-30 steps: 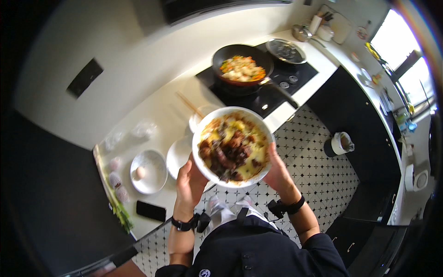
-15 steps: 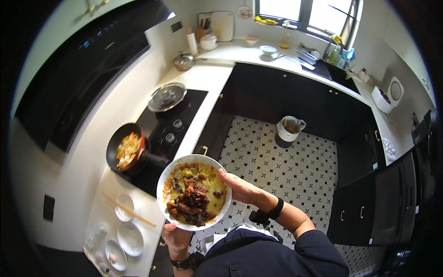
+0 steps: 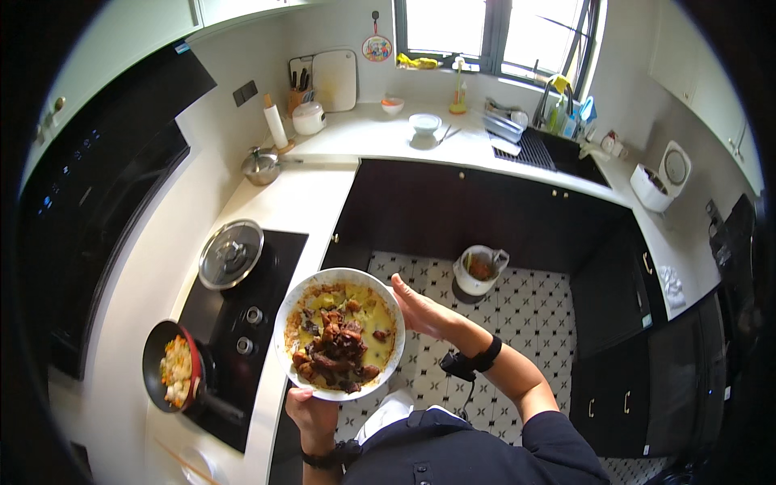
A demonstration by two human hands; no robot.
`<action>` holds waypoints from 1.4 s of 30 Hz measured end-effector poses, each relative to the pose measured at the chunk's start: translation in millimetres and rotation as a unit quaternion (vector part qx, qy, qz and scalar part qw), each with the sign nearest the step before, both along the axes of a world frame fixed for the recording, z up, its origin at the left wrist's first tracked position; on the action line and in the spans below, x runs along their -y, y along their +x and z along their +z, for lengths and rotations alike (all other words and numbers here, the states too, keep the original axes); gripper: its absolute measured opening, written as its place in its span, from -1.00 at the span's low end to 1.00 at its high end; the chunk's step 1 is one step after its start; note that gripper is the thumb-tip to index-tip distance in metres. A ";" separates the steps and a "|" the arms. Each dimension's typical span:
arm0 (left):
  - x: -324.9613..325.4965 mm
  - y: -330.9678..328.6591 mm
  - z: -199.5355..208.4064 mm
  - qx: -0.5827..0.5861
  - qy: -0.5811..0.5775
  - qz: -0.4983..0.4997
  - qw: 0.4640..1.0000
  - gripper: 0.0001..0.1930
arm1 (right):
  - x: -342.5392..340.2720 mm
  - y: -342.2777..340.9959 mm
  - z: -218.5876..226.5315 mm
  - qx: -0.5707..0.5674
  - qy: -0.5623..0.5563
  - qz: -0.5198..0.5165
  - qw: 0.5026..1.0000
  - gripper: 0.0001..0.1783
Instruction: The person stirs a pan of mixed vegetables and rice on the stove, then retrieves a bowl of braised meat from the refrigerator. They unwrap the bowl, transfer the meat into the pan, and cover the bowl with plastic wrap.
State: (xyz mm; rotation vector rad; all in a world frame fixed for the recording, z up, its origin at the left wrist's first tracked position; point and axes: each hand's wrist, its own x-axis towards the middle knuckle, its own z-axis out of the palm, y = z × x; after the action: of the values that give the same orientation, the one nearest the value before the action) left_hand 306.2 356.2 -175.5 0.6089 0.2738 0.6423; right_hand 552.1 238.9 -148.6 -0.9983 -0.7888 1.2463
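Observation:
A round white bowl (image 3: 338, 274) is held up in front of my body. Dark browned meat pieces (image 3: 339, 347) lie heaped in its middle, over yellow, partly liquid food. My left hand (image 3: 313, 416) grips the lower left of the rim, thumb on top and its other fingers hidden below. On the right side, my right hand (image 3: 422, 312) bears against the bowl's wall with its thumb raised off the rim; its remaining fingers are mostly concealed behind the bowl.
To the left, a red-sided frying pan (image 3: 194, 372) with diced food and a glass-lidded pan (image 3: 232, 255) sit on the black cooktop (image 3: 267, 283). Chopsticks (image 3: 184, 462) cross a small dish below. A lined bin (image 3: 480, 271) stands on the patterned floor. A lidded pot (image 3: 261, 168) rests on the counter.
The view has shifted, so the cooktop and pans appear lower and farther left, and most dishes at lower left have left the picture. My right thumb has lifted off the bowl's rim.

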 end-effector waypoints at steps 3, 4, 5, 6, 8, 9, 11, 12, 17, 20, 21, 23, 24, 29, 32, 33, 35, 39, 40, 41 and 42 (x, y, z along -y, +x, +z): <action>-44.3 63.9 -4.7 0.037 0.013 0.006 0.999 -0.17 | -39.1 108.5 -0.1 0.128 -0.018 -0.089 0.988 -0.37; -63.1 81.0 -0.7 0.020 -0.011 0.011 1.000 -0.16 | -52.4 144.7 -1.7 0.238 -0.054 -0.155 0.957 -0.46; -79.9 99.3 3.3 0.044 -0.040 0.000 0.998 -0.15 | -63.3 183.4 -3.1 0.345 -0.073 -0.211 0.912 -0.55; -92.3 119.9 5.9 0.020 -0.044 0.018 0.999 -0.17 | -69.4 225.4 -3.5 0.393 -0.074 -0.255 0.880 -0.62; -114.1 160.9 9.6 0.017 -0.043 0.030 0.998 -0.21 | -72.5 310.0 -4.7 0.536 -0.110 -0.316 0.775 -0.73; -125.9 178.5 11.2 0.001 -0.033 0.039 0.999 -0.21 | -73.5 351.7 -6.2 0.623 -0.149 -0.333 0.692 -0.77; -142.7 211.0 9.0 0.022 -0.045 0.065 0.997 -0.20 | -84.3 432.9 -13.2 0.738 -0.198 -0.338 0.549 -0.82; -149.5 225.7 6.5 0.001 -0.050 0.095 0.994 -0.20 | -90.7 474.0 -17.5 0.777 -0.225 -0.312 0.498 -0.83; -170.9 317.2 -5.2 -0.057 -0.072 0.201 0.975 -0.23 | -134.5 677.8 -65.6 0.823 -0.358 -0.192 0.397 -0.85; -169.9 393.3 2.3 -0.099 -0.012 0.273 0.957 -0.20 | -168.6 792.1 -117.4 0.838 -0.371 -0.184 0.356 -0.83; -171.1 419.8 5.8 -0.162 0.024 0.309 0.937 -0.20 | -175.2 825.1 -138.2 0.834 -0.377 -0.180 0.359 -0.82; -179.2 466.1 12.1 -0.114 -0.035 0.310 0.943 -0.19 | -191.3 888.1 -176.2 0.822 -0.390 -0.199 0.364 -0.78; -177.6 482.9 13.4 -0.100 -0.033 0.324 0.940 -0.19 | -201.8 910.4 -197.7 0.834 -0.354 -0.206 0.371 -0.79; -188.0 531.8 5.4 -0.057 -0.051 0.380 0.922 -0.20 | -201.1 985.8 -258.8 0.829 -0.180 -0.162 0.504 -0.81; -173.6 538.9 3.8 -0.062 -0.039 0.369 0.927 -0.18 | -194.3 988.4 -265.9 0.878 -0.117 -0.142 0.442 -0.89; -170.8 537.2 5.2 -0.063 -0.043 0.376 0.923 -0.17 | -196.9 984.2 -264.1 0.875 -0.164 -0.134 0.435 -0.88; -167.1 533.5 9.0 -0.060 -0.062 0.382 0.920 -0.16 | -200.8 975.1 -254.7 0.876 -0.199 -0.106 0.425 -0.89; -163.7 522.0 10.4 -0.019 -0.082 0.365 0.927 -0.19 | -199.8 954.3 -224.9 0.897 -0.172 -0.062 0.403 -0.90; -162.3 515.6 9.7 -0.014 -0.089 0.376 0.922 -0.19 | -197.4 946.5 -218.7 0.913 -0.152 -0.053 0.375 -0.89; -159.1 507.4 8.5 -0.009 -0.090 0.382 0.920 -0.19 | -194.1 937.6 -211.9 0.910 -0.170 -0.056 0.375 -0.88; -155.2 497.3 7.0 -0.004 -0.091 0.388 0.917 -0.20 | -190.0 926.5 -204.4 0.912 -0.166 -0.063 0.370 -0.87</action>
State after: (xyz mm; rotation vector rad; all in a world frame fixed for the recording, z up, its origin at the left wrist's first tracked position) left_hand 803.5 511.4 -168.5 0.3038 0.5879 1.3630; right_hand 1478.6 428.8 -353.0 -2.6673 -1.9876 -0.6090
